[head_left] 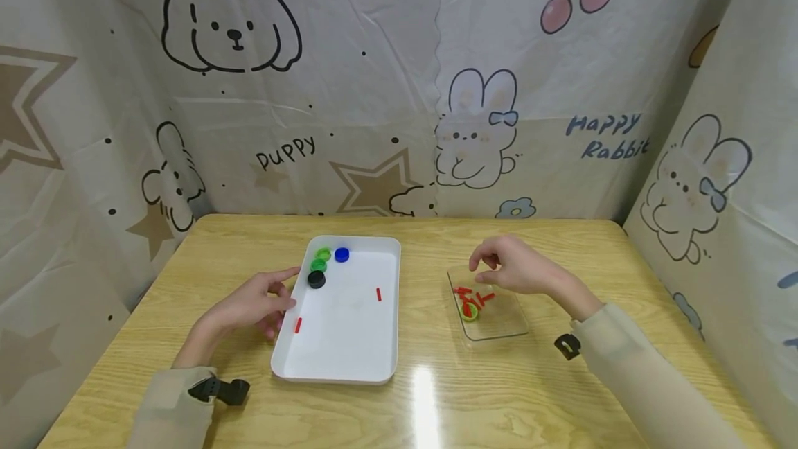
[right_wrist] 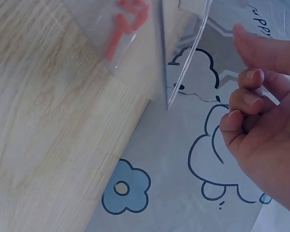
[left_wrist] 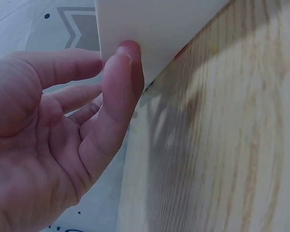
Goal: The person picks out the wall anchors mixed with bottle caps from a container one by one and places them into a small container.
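Note:
My left hand (head_left: 258,303) touches the left side of a white tray (head_left: 374,359). In the left wrist view its fingertips rest against the tray's outer wall (left_wrist: 135,21). In the tray lie two green bottle caps (head_left: 319,265), a blue cap (head_left: 341,255), a black cap (head_left: 316,279) and two small red sticks (head_left: 378,294). Over the back edge of a clear plastic box (head_left: 505,328) hovers my right hand (head_left: 514,265), fingers loosely bent and holding nothing. Several red sticks (head_left: 486,298) and a yellow-green cap (head_left: 474,312) are inside that box.
Both containers stand on a wooden table (head_left: 430,338), with bare wood between them. A patterned curtain (head_left: 374,89) hangs behind the table and along both sides. Black straps (head_left: 218,390) are on the wrists.

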Demonstrator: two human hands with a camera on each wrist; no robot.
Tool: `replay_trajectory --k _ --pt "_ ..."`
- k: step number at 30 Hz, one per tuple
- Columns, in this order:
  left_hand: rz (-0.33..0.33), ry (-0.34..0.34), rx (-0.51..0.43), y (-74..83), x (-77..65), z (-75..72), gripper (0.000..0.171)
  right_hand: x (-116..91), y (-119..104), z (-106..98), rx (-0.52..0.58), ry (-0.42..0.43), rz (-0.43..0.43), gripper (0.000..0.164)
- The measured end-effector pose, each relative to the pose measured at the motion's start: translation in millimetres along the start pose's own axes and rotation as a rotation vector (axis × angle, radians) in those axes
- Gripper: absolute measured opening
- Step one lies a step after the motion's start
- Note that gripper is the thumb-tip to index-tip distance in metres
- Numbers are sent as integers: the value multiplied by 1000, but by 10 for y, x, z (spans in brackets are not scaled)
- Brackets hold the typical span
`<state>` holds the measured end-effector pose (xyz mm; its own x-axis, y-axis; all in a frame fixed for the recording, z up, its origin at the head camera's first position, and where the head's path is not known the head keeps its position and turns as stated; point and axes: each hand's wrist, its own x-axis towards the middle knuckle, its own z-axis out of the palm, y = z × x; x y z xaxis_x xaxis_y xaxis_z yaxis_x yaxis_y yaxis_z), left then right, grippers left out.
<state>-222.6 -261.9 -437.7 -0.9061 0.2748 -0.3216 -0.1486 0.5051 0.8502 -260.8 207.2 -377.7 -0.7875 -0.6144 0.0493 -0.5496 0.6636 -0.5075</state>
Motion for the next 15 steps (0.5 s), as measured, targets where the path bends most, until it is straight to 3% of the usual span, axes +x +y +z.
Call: replay_trajectory --k 10,15 --pt "-8 4 -2 17 -20 11 65 90 -163 14 6 49 6 13" --pt "-8 5 -1 15 -13 7 65 219 -304 34 -15 20 -33 15"
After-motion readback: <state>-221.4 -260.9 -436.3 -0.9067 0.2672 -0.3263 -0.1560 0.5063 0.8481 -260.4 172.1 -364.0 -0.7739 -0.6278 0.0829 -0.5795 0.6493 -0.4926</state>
